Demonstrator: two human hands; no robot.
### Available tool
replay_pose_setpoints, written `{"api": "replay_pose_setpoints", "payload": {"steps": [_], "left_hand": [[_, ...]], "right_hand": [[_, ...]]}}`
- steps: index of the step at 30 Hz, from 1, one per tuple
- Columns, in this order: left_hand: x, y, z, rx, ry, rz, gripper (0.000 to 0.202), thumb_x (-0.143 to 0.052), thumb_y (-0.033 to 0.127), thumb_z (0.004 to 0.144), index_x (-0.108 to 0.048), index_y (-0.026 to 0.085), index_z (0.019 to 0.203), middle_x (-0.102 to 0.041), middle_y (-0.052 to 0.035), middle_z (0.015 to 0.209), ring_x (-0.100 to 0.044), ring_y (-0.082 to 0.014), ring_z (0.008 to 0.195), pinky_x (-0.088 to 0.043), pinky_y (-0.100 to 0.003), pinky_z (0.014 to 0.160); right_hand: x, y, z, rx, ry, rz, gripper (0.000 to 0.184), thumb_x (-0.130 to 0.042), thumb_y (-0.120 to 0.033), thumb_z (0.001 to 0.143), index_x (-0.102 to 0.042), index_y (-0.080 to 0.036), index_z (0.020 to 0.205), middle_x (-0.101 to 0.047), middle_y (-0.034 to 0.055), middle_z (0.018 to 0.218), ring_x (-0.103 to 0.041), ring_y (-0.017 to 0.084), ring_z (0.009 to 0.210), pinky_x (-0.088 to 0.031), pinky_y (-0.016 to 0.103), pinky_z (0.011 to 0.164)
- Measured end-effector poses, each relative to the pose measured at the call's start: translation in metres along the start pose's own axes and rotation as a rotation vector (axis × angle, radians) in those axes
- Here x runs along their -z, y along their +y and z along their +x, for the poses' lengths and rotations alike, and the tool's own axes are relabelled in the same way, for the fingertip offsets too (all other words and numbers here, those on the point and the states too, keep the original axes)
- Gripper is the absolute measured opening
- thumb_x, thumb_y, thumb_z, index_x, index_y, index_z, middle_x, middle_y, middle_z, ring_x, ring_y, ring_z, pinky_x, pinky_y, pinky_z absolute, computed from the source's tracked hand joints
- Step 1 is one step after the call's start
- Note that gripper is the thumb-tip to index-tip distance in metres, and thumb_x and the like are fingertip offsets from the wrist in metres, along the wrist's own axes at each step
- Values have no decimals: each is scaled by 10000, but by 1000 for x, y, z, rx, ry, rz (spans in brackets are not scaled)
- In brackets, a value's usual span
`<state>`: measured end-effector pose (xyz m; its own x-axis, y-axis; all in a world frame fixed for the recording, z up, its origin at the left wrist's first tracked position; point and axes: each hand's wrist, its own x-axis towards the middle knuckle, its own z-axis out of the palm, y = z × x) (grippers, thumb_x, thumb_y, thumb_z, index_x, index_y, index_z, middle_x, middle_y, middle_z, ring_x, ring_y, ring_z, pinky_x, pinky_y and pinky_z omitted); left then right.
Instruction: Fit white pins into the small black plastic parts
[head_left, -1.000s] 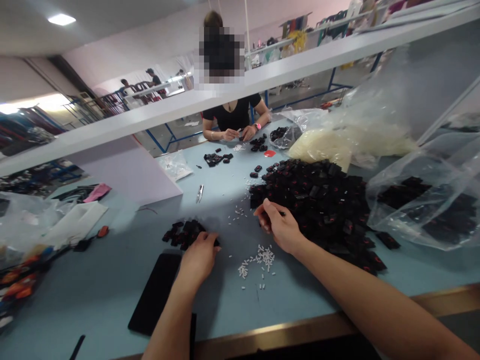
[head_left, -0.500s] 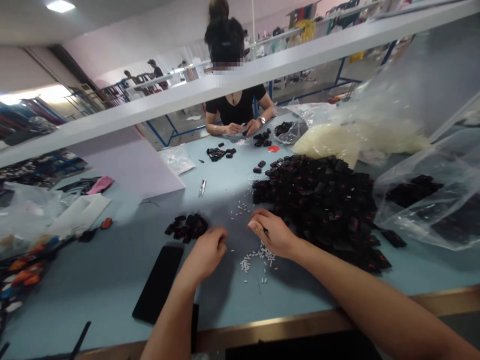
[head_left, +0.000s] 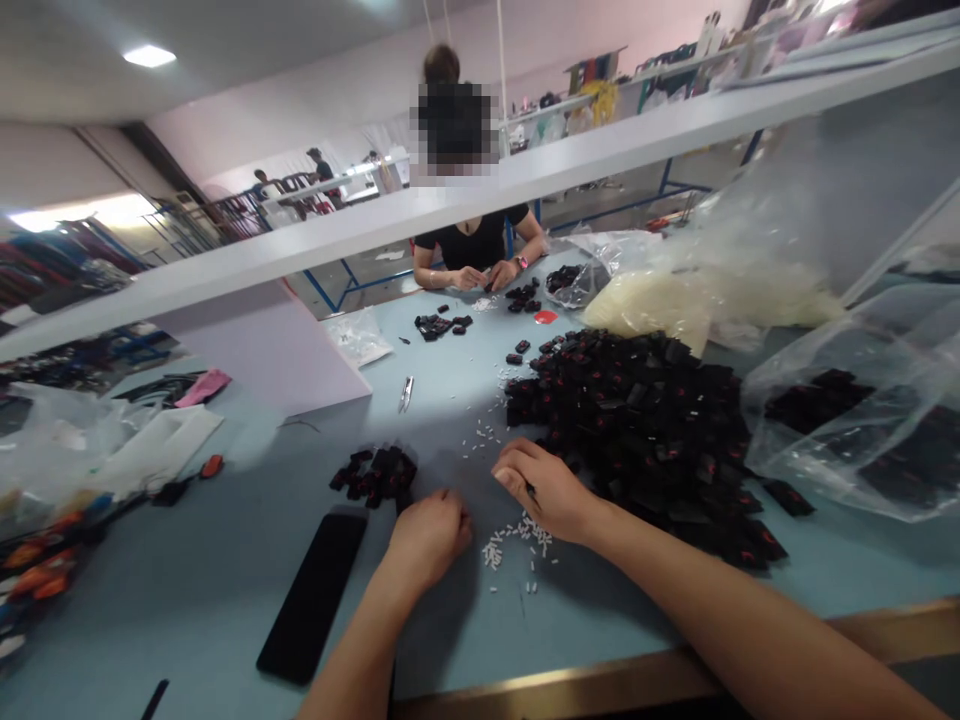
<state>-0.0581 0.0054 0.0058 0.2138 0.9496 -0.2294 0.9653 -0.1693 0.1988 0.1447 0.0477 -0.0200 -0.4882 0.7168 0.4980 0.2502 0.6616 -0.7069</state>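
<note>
My left hand (head_left: pixel 431 538) is closed, its fingers curled inward, just right of a small cluster of black pieces (head_left: pixel 373 474). What its fingers hold, if anything, is hidden. My right hand (head_left: pixel 546 492) is curled too, between the big heap of black pieces with red marks (head_left: pixel 630 420) and some small white cylinders (head_left: pixel 493 553). A bit of something dark shows at its fingers, too small to name. The two hands are apart. A black smartphone (head_left: pixel 313 598) lies to the left of my left wrist.
Thread snips (head_left: pixel 406 394) lie beyond my left hand. Clear plastic bags (head_left: pixel 862 400) stand on the right. A white divider (head_left: pixel 277 350) and a raised shelf (head_left: pixel 360 222) cross the table. Opposite, a co-worker's hands (head_left: pixel 484 280) handle small pieces.
My left hand has moved right and slightly nearer, away from the small black cluster and closer to my right hand. My right hand stays nearly in place. The camera view has tilted up a little.
</note>
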Motion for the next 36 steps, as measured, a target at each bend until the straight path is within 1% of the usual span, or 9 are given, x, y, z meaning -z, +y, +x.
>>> {"api": "replay_pose_setpoints", "payload": {"steps": [3, 5, 9, 12, 20, 24, 28, 32, 36], "left_hand": [[-1, 5, 1, 27, 156, -367, 81, -534, 188, 786, -608, 174, 757, -620, -39, 724, -558, -176, 684, -382, -275, 631], [-4, 11, 2, 86, 181, -715, 110, -546, 253, 794, -577, 182, 715, -531, 17, 605, -483, -136, 580, -346, -246, 558], [-15, 23, 2, 221, 43, -1363, 218, -633, 375, 751, -536, 180, 748, -441, 69, 541, -324, -74, 439, -213, -211, 437], [-19, 30, 1, 216, -40, -1605, 251, -673, 368, 735, -521, 168, 718, -408, 77, 532, -274, -48, 407, -164, -206, 418], [-12, 31, -2, 187, -82, -1796, 239, -643, 355, 811, -575, 132, 755, -463, 28, 636, -405, -56, 470, -223, -190, 422], [-14, 27, -2, 188, -51, -1917, 192, -650, 259, 788, -613, 161, 949, -573, -15, 807, -541, -100, 641, -398, -209, 549], [-17, 23, 2, 99, 48, -1925, 297, -673, 97, 683, -588, 188, 953, -619, -28, 899, -578, -126, 756, -424, -216, 596], [-19, 22, 8, 42, 148, -1823, 285, -728, 185, 732, -575, 203, 972, -649, -52, 989, -612, -136, 788, -434, -207, 564], [-20, 21, 10, 44, 233, -1745, 297, -790, 235, 696, -628, 180, 939, -637, -56, 1036, -651, -156, 849, -513, -242, 666]], "right_hand": [[-2, -5, -1, 51, -21, -66, 154, -433, -218, 963, -581, -174, 954, -582, 74, 891, -556, 167, 804, -462, 276, 739], [-4, -8, -2, 97, -64, -106, 101, -498, -186, 919, -592, -177, 954, -589, 64, 877, -553, 163, 767, -456, 267, 699], [-5, -11, -3, 85, -105, -106, 114, -612, -211, 852, -594, -180, 960, -606, 63, 911, -577, 166, 789, -458, 258, 689], [-4, -13, -3, 58, -98, -104, 74, -606, -205, 858, -600, -179, 927, -625, 57, 879, -586, 165, 773, -459, 256, 682], [-12, -7, -8, 124, -23, -144, 149, -480, -128, 898, -623, -156, 931, -658, 73, 815, -585, 178, 741, -456, 284, 682], [-8, -3, -1, -146, 80, 82, 151, -500, -190, 917, -641, -178, 864, -672, 45, 792, -603, 161, 738, -456, 267, 678], [-2, -4, 8, -446, 156, 373, 180, -528, -312, 903, -652, -183, 901, -663, 16, 728, -538, 131, 567, -418, 249, 537], [0, -5, 10, -516, 174, 542, 186, -583, -328, 842, -665, -185, 929, -647, 9, 735, -517, 126, 561, -407, 255, 535], [1, -7, 10, -552, 220, 601, 189, -629, -313, 789, -698, -182, 908, -667, 28, 793, -553, 148, 658, -422, 269, 586]]}}
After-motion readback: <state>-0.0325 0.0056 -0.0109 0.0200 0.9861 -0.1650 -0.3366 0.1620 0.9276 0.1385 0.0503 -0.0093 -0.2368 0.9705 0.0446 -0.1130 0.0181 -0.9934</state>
